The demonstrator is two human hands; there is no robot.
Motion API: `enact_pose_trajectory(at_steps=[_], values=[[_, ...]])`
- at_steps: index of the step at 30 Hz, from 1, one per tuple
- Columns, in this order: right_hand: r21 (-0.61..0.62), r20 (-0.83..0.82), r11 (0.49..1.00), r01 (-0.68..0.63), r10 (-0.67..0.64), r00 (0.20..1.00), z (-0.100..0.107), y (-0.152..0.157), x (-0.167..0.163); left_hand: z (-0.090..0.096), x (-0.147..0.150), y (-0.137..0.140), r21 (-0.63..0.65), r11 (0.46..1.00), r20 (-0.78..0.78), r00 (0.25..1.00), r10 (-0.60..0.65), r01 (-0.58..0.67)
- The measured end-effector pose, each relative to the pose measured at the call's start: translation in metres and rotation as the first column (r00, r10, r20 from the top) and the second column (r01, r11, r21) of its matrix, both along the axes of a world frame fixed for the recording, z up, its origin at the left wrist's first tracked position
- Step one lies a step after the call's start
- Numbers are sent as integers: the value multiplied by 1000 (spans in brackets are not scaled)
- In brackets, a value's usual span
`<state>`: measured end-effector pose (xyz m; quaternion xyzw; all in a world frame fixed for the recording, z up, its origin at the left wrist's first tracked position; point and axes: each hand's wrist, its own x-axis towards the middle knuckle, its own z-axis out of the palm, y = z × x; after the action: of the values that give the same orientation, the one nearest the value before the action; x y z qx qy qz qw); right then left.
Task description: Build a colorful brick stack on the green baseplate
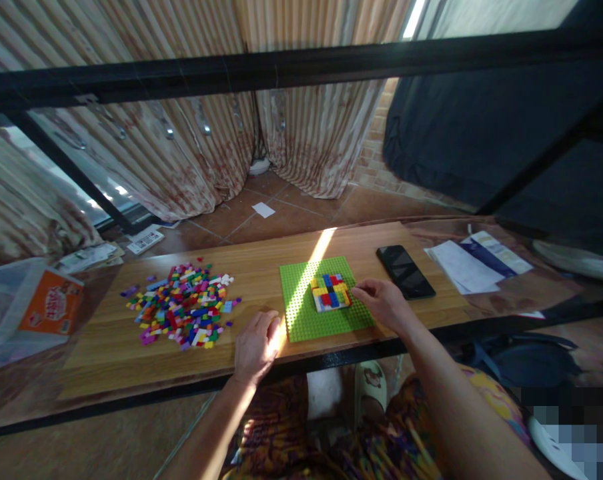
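Note:
A light green studded baseplate [301,327] lies on the wooden board, with a small square build of red, yellow, blue and white toy bricks [331,293] on it. My right hand [380,301] reaches over the plate's right side, thumb and fingertips pinched together close to the build's right edge. Anything between those fingertips is too small to make out. My left hand [256,343] rests by the plate's lower left edge, fingers curled in, and what they may hold is hidden. Further left spreads a pile of loose toy bricks [184,307] in many colours.
A black phone [405,271] lies right of the plate, with papers [464,267] beyond it. At the far left stands a clear plastic bin [11,313] with an orange label. A dark metal bar [281,65] crosses in front of the curtains. Sunlight stripes the plate.

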<state>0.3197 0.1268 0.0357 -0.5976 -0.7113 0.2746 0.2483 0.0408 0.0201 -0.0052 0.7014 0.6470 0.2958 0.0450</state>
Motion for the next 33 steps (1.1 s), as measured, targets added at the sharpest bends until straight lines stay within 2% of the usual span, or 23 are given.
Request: enact_pose_trajectory(at_steps=[10,13,15,17,18,20,23,25,28,33], values=[[-37,-15,995,-89,89,996,7,-3,-4,3,3,0,-45,999,72,997,7,-3],[-51,32,992,-113,115,993,8,-5,-5,5,3,1,-63,998,208,978,25,-13],[-60,67,992,-111,115,991,7,-5,-5,7,1,3,-83,995,364,927,87,-61],[-59,82,992,-109,113,990,5,-5,-4,10,-3,8,-140,983,557,811,177,-118],[-54,82,992,-112,116,990,5,-5,-3,12,-5,10,-180,974,654,723,223,-138],[-43,88,992,-121,124,988,4,-5,-3,17,-11,15,-259,953,815,496,301,-155],[-34,122,991,-129,132,984,3,-3,-2,26,-18,18,-347,929,919,153,364,-128],[-16,149,993,-120,121,981,1,-3,-2,31,-21,17,-366,927,930,-10,367,-84],[27,163,992,-122,116,980,-3,-1,-2,35,-25,16,-358,933,924,-150,351,-27],[15,142,989,-145,141,980,-6,1,3,35,-31,16,-347,938,910,-245,335,-2]])
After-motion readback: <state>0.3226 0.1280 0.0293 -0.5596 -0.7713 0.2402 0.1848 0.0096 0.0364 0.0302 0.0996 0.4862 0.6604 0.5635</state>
